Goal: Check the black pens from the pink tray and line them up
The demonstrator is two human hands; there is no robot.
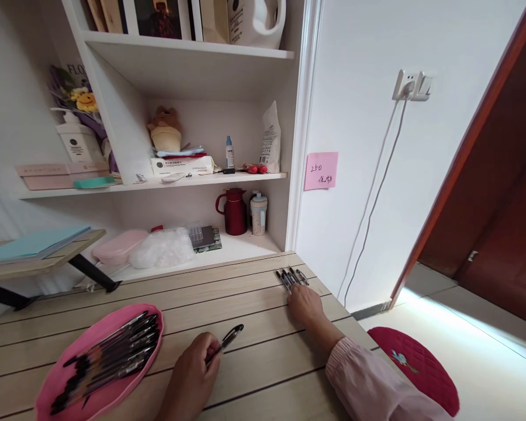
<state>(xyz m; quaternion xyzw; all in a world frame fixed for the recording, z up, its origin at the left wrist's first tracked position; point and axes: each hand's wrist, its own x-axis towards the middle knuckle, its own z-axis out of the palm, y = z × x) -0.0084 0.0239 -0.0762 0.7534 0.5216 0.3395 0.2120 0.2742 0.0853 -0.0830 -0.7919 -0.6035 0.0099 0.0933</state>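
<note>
My left hand (196, 374) is closed around a black pen (231, 337), whose capped end points up and to the right above the table. At the right side of the table, my right hand (304, 304) has its fingers curled over the near ends of several black pens (288, 279) lying in a row. It seems to pinch one of them, though the fingertips are partly hidden. Left of my left hand, a pink oval tray (152, 365) holds a pile of similar pens (118, 354).
The slatted wooden table (263, 374) meets a white shelf unit with a red jug (235, 213), a cup (258, 215) and a plastic bag (162, 248). A small raised stand (44, 257) is at the left. A red stool (416, 368) stands right of the table.
</note>
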